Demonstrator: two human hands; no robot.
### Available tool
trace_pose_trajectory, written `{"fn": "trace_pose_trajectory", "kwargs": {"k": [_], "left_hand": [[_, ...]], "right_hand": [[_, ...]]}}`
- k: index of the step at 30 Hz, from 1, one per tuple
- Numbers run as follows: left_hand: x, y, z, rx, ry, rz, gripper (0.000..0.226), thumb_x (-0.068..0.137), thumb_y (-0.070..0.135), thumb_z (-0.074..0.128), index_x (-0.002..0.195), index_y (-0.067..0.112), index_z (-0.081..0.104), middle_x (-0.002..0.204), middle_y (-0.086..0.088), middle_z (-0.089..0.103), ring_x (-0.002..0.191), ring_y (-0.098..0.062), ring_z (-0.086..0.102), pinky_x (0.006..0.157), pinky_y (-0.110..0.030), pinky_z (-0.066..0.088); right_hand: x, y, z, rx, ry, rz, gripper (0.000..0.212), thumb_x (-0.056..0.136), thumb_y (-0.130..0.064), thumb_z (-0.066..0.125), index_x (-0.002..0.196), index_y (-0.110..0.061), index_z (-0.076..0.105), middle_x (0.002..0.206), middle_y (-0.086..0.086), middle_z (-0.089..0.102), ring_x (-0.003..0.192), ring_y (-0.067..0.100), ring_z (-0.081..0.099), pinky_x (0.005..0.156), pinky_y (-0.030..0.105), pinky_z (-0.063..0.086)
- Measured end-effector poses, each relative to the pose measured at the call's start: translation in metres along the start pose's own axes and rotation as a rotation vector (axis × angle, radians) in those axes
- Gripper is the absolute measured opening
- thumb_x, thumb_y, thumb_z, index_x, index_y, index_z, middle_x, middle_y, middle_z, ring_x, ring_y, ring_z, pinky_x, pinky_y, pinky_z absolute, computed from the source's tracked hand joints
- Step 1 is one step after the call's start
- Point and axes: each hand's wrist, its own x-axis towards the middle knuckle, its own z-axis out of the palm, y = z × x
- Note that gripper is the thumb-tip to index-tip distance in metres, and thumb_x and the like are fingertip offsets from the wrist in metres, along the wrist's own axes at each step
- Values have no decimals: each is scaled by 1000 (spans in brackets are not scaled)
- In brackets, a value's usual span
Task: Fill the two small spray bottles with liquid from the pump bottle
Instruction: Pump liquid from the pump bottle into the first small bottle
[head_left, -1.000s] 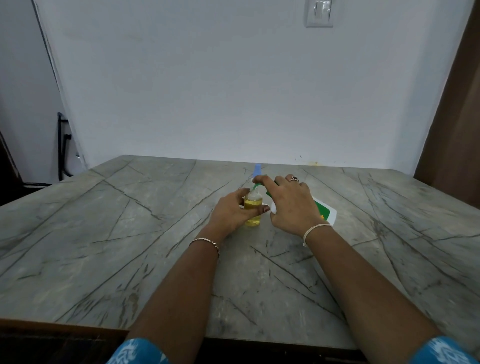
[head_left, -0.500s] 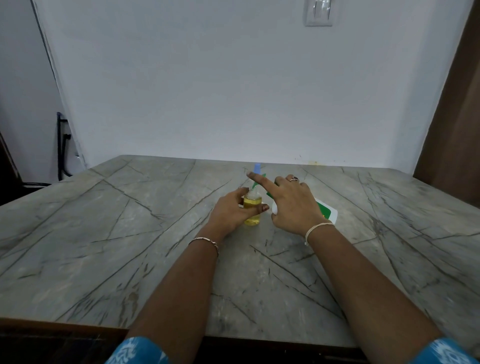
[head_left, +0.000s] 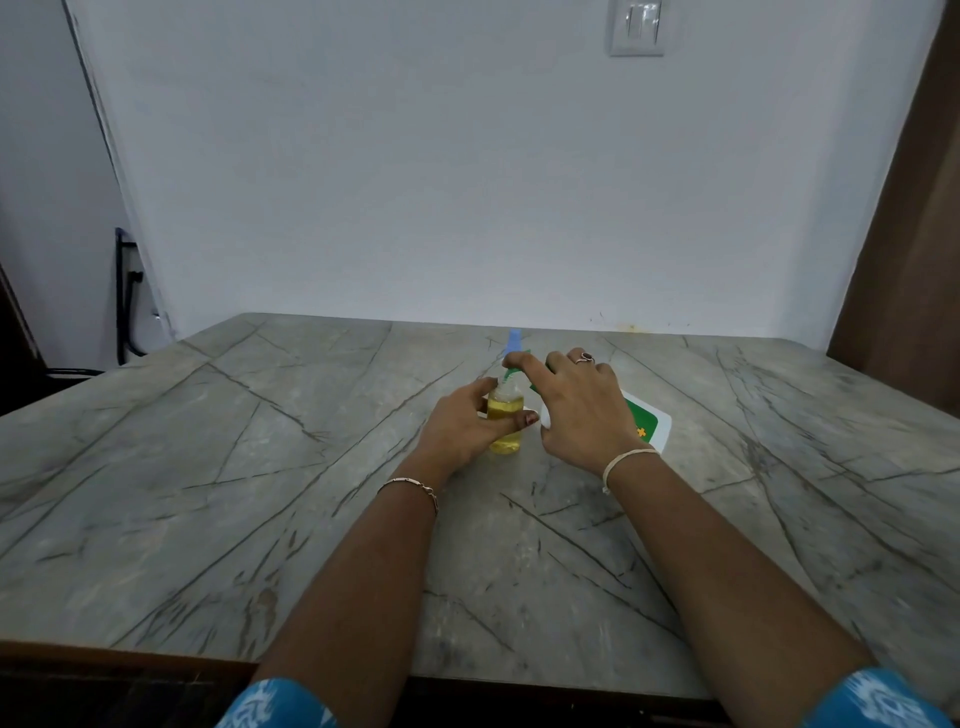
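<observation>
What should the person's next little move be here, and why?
Probably press the pump head down with the right hand: its index finger lies on the green head, whose spout seems to reach over the small bottle that the left hand grips upright. The neck above the yellow liquid looks unfilled.

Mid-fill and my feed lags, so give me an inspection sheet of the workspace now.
Surface: grey veined stone table.
Job's things: small spray bottle, yellow liquid inside, upright; pump bottle, white, green label; blue cap behind, its bottle hidden.
Clutter: nothing seen.
Grips: left hand holds small spray bottle; right hand curled over pump bottle, forefinger on its top.
Cables: nothing seen.
Surroundings: white wall, wall switch, dark frame left.
</observation>
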Motion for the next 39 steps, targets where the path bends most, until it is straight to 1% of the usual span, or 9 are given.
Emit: {"fn": "trace_pose_trajectory", "kwargs": {"k": [5, 9, 13, 17, 23, 29, 31, 35, 39], "left_hand": [[-1, 1, 1, -6, 1, 2, 82, 77, 50, 74, 145, 16, 43, 140, -4, 55, 124, -21, 54, 103, -34, 42], [1, -1, 1, -1, 0, -7, 80, 74, 54, 74, 141, 19, 48, 136, -1, 59, 121, -21, 56, 104, -38, 45], [2, -2, 0, 3, 2, 2, 77, 74, 55, 75, 139, 20, 51, 131, -1, 62, 114, -19, 59, 101, -40, 48], [2, -4, 0, -5, 7, -11, 83, 71, 58, 75, 140, 19, 50, 132, -1, 62, 116, -18, 59, 103, -42, 48], [2, -4, 0, -1, 3, -11, 84, 70, 59, 75, 140, 20, 50, 133, 0, 61, 116, -18, 59, 102, -40, 48], [3, -2, 1, 12, 2, -8, 79, 76, 51, 75, 142, 18, 47, 136, -2, 58, 119, -19, 56, 98, -31, 44], [2, -2, 1, 1, 6, -3, 79, 76, 51, 75, 141, 17, 47, 136, -3, 58, 118, -19, 56, 99, -32, 45], [2, -3, 1, 6, 6, -4, 78, 76, 51, 75, 141, 17, 48, 133, 1, 59, 118, -19, 57, 101, -34, 46], [3, -3, 1, -10, 6, 1, 77, 71, 56, 77, 135, 21, 55, 126, 2, 65, 110, -16, 61, 100, -38, 49]], "right_hand": [[-3, 2, -1, 12, -22, 0, 87, 79, -27, 67, 145, -41, 12, 119, 5, 55, 114, 28, 49, 92, 41, 43], [-1, 1, -2, 46, -11, 16, 81, 76, -26, 68, 139, -39, 20, 114, 3, 56, 111, 27, 49, 90, 42, 43], [2, -3, -3, 57, -15, 29, 76, 74, -25, 69, 136, -36, 26, 117, 2, 56, 113, 27, 48, 92, 42, 42], [0, -1, -2, 48, -4, 18, 78, 75, -26, 68, 137, -37, 23, 116, 2, 56, 111, 27, 49, 91, 41, 43], [-3, 3, -2, 45, -27, 4, 86, 77, -25, 67, 143, -41, 14, 113, 2, 56, 111, 27, 49, 89, 40, 42], [0, 0, -1, 70, 0, 25, 77, 74, -27, 69, 138, -37, 25, 114, 2, 57, 110, 27, 50, 90, 42, 43], [1, -2, -2, 65, 9, 28, 74, 75, -28, 68, 137, -36, 29, 115, 3, 57, 110, 27, 50, 91, 42, 43], [0, -2, -2, 43, -1, 24, 78, 76, -29, 69, 140, -37, 25, 119, 3, 56, 113, 27, 49, 93, 41, 42], [-2, 2, -2, 29, -13, 7, 85, 78, -28, 67, 145, -40, 17, 116, 4, 56, 111, 27, 49, 89, 40, 43]]}}
